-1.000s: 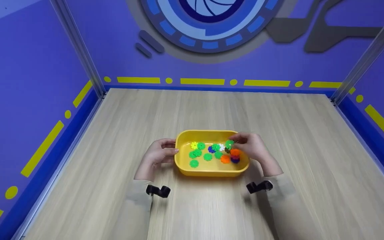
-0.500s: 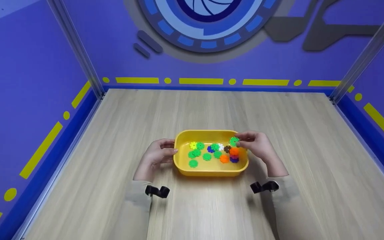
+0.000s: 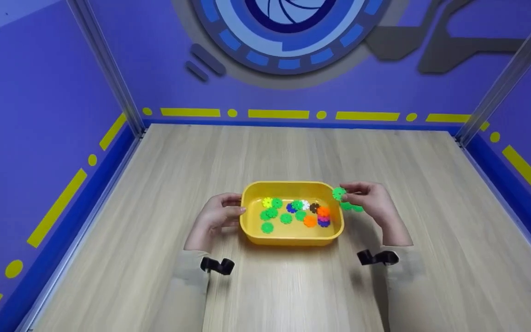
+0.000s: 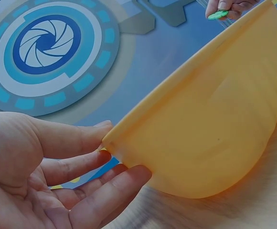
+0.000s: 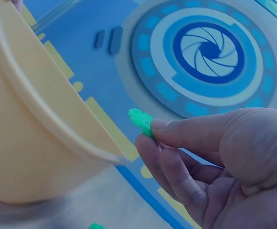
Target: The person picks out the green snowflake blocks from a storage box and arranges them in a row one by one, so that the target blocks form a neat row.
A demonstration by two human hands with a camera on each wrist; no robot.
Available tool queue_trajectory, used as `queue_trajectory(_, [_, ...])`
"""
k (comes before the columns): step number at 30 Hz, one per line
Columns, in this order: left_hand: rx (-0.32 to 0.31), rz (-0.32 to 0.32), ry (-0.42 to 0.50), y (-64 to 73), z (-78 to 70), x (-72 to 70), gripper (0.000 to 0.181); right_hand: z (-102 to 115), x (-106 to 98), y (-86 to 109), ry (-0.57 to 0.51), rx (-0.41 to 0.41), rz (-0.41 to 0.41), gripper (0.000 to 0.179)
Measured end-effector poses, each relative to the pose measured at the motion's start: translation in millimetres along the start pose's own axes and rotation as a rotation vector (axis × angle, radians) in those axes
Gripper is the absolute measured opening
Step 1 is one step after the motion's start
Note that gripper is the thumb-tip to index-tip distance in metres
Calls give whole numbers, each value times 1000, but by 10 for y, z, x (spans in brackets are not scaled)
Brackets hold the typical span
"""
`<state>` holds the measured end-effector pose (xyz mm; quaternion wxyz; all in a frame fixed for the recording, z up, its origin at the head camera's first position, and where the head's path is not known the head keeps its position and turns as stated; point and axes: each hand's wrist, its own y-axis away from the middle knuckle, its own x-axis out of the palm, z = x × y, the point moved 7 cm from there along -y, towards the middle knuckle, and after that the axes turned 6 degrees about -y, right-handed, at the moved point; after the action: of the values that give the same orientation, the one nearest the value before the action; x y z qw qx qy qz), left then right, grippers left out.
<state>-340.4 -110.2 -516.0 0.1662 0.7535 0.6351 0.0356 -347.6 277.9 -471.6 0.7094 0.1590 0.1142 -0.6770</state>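
My feed shows a smooth, glossy plastic tray (image 3: 293, 241) with plastic discs (image 3: 286, 218) on a wood-grain tabletop (image 3: 284, 286); around it, cloth sleeves (image 3: 406, 283) at four and eight o'clock, metal posts (image 3: 104, 64) at ten and two.

Left hand (image 3: 218, 213) gripping, right hand (image 3: 376, 204) pinching

We reach toward the far edge of the table (image 3: 201, 157), left sleeve (image 3: 187, 281) and right sleeve (image 3: 408, 281) slanting inward, bare wrists (image 3: 199, 237) beyond the cuffs. Both hands well in from the side edges, turned toward each other; right slightly nearer the far edge. Our left: thumb (image 4: 74, 138) nearly straight on top, fingers (image 4: 105, 195) bent below, palm partly visible. Our right: thumb stretched forward, tip pinching against the forefinger (image 5: 150, 150), remaining fingers curled underneath.
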Motion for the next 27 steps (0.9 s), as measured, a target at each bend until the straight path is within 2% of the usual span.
queue_trajectory(15, [-9,0,23,-2,6,1,48,-236,-371,39,-52,-2,-57,44])
queue_trajectory(22, [-11,-6,34,9,7,6,50,-436,-483,23,-91,91,-83,43])
queue_trajectory(27, [-3,-6,39,3,2,9,48,-541,-543,10,-48,112,-99,42])
